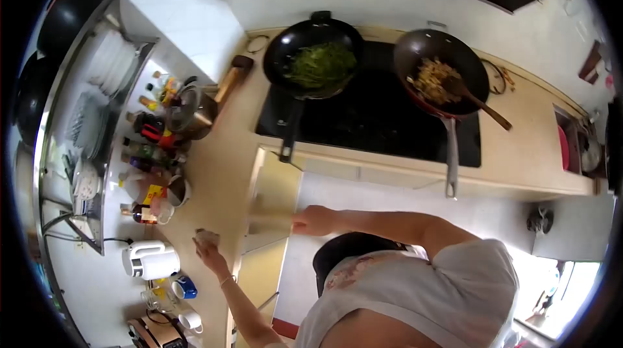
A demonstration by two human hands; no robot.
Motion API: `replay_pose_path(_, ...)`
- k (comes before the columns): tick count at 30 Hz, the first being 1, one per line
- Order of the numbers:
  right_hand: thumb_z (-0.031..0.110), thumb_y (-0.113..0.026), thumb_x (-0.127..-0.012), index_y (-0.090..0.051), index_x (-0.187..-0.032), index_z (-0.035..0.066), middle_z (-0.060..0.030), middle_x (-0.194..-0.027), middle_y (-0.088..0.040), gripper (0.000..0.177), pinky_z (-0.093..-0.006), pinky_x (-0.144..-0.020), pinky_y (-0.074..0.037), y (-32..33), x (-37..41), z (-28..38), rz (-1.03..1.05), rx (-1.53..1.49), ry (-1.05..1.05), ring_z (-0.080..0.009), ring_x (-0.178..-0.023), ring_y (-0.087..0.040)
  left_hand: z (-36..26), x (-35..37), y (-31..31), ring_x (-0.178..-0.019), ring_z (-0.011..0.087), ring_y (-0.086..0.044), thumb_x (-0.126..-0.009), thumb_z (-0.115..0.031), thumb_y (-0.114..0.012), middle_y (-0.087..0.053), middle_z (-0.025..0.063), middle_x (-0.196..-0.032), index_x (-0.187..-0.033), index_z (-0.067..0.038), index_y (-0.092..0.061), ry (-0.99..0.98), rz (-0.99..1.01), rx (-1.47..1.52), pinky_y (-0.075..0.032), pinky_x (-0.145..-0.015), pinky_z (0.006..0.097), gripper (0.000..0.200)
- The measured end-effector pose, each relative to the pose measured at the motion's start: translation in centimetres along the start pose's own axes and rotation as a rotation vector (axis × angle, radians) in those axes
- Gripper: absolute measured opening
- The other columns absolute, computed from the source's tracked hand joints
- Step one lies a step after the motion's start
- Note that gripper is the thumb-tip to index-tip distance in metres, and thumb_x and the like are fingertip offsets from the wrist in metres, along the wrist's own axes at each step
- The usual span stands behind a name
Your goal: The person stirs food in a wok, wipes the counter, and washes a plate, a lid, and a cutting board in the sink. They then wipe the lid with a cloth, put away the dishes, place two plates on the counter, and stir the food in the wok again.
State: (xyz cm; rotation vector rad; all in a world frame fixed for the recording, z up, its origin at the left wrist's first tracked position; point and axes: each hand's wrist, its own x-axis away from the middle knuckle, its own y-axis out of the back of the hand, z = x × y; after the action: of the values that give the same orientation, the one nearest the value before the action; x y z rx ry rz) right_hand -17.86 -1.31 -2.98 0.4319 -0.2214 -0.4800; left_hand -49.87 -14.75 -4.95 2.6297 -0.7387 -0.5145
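Note:
Over the counter (pixel 207 186) at the left, my left hand (pixel 211 257) has its fingers closed around a small pale, brownish thing (pixel 207 238), whose kind is too blurred to name. My right hand (pixel 313 220) is in front of the yellowish cabinet front (pixel 272 199), its fingers curled. A pale smear of motion lies just left of these fingers, so what they hold cannot be made out. Both hands are well apart and below the stove.
On the black cooktop (pixel 363 121) stand a wok with green vegetables (pixel 321 66) and a pan (pixel 405 49) of browned food with a wooden spatula (pixel 480 105). Bottles (pixel 146 150), a white kettle (pixel 152 260) and a blue mug (pixel 185 288) line the left wall.

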Motion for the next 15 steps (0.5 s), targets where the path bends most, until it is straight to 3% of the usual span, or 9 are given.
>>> replay_pose_path(1, 0.028, -0.049, -0.075, -0.055, -0.075, 0.007, -0.0130, -0.064, -0.056, 0.022, -0.0387, -0.058, -0.041, 0.2, 0.2, -0.4, -0.015, 0.000, 0.003, -0.0305, -0.063, -0.054, 1.6, -1.1, 0.2, -0.092, 0.0183, -0.046, -0.086, -0.019, -0.044, -0.042, 0.0078, -0.106, -0.119, -0.005, -0.039, 0.117, 0.085, -0.016, -0.045, -0.071, 0.0280, 0.036)
replay_pose_path(2, 0.029, -0.049, -0.076, -0.055, -0.080, 0.008, -0.0137, -0.070, -0.056, 0.022, -0.0390, -0.060, -0.041, 1.0, 0.6, 0.0, -0.006, -0.051, -0.047, -0.0311, -0.067, -0.054, 5.1, -2.4, -0.4, -0.091, 0.0148, -0.044, -0.084, -0.015, -0.047, -0.042, 0.0047, -0.103, -0.112, -0.005, -0.043, -0.026, 0.061, 0.138, -0.044, -0.070, 0.0265, 0.030)
replay_pose_path(3, 0.029, -0.049, -0.077, -0.055, -0.084, 0.009, -0.0132, -0.075, -0.057, 0.022, -0.0384, -0.063, -0.042, 0.3, -0.3, -2.4, -0.042, 0.039, 0.121, -0.0303, -0.071, -0.055, 11.2, -4.5, 0.4, -0.093, 0.0205, -0.045, -0.084, -0.015, -0.046, -0.044, 0.0100, -0.103, -0.119, -0.003, -0.038, -0.270, 0.074, -0.174, -0.042, -0.075, 0.0314, 0.038)
replay_pose_path(4, 0.029, -0.049, -0.078, -0.055, -0.084, 0.009, -0.0130, -0.077, -0.058, 0.022, -0.0370, -0.066, -0.043, 2.4, 0.4, -0.4, -0.023, -0.008, 0.041, -0.0298, -0.073, -0.056, 3.0, -3.5, -0.5, -0.093, 0.0296, -0.046, -0.084, -0.016, -0.044, -0.043, 0.0173, -0.109, -0.124, -0.003, -0.032, -0.330, 0.029, -0.538, -0.039, -0.080, 0.0368, 0.044)
replay_pose_path(5, 0.029, -0.050, -0.078, -0.056, -0.086, 0.008, -0.0127, -0.079, -0.059, 0.023, -0.0347, -0.066, -0.044, 3.3, 0.6, 0.3, -0.015, -0.013, -0.044, -0.0279, -0.075, -0.057, 1.9, -4.0, -1.1, -0.096, 0.0357, -0.042, -0.083, -0.015, -0.043, -0.039, 0.0226, -0.112, -0.127, -0.003, -0.028, -0.231, 0.012, -0.462, -0.036, -0.084, 0.0393, 0.048)
replay_pose_path(6, 0.028, -0.050, -0.079, -0.056, -0.086, 0.008, -0.0125, -0.079, -0.059, 0.023, -0.0336, -0.066, -0.044, 3.9, 0.5, 0.8, -0.015, -0.073, -0.071, -0.0268, -0.075, -0.057, -1.2, -4.2, -1.6, -0.098, 0.0354, -0.042, -0.083, -0.015, -0.042, -0.039, 0.0223, -0.113, -0.125, -0.003, -0.031, -0.108, -0.035, -0.357, -0.036, -0.084, 0.0389, 0.046)
replay_pose_path(11, 0.027, -0.051, -0.079, -0.057, -0.087, 0.008, -0.0107, -0.080, -0.060, 0.021, -0.0311, -0.064, -0.044, 6.4, -1.8, 5.0, -0.005, -0.057, -0.091, -0.0235, -0.073, -0.058, 2.7, -6.1, -1.3, -0.100, 0.0383, -0.041, -0.082, -0.021, -0.045, -0.036, 0.0215, -0.117, -0.126, -0.004, -0.030, -0.160, -0.107, -0.426, -0.035, -0.085, 0.0417, 0.050)
replay_pose_path(13, 0.027, -0.052, -0.079, -0.057, -0.085, 0.007, -0.0105, -0.079, -0.060, 0.021, -0.0311, -0.064, -0.044, 7.2, -3.7, 7.1, 0.013, 0.001, -0.031, -0.0233, -0.073, -0.058, 2.9, -6.0, -1.1, -0.100, 0.0396, -0.041, -0.078, -0.031, -0.048, -0.034, 0.0210, -0.120, -0.127, -0.008, -0.030, 0.094, 0.120, -0.807, -0.034, -0.085, 0.0416, 0.057)
replay_pose_path(15, 0.028, -0.053, -0.078, -0.057, -0.086, 0.007, -0.0102, -0.079, -0.059, 0.022, -0.0309, -0.062, -0.044, 8.4, -6.3, 8.9, 0.017, 0.096, 0.033, -0.0230, -0.071, -0.057, -0.6, -5.8, -0.4, -0.099, 0.0408, -0.041, -0.076, -0.035, -0.050, -0.032, 0.0214, -0.122, -0.126, -0.010, -0.032, 0.192, 0.173, -0.840, -0.035, -0.084, 0.0414, 0.058)
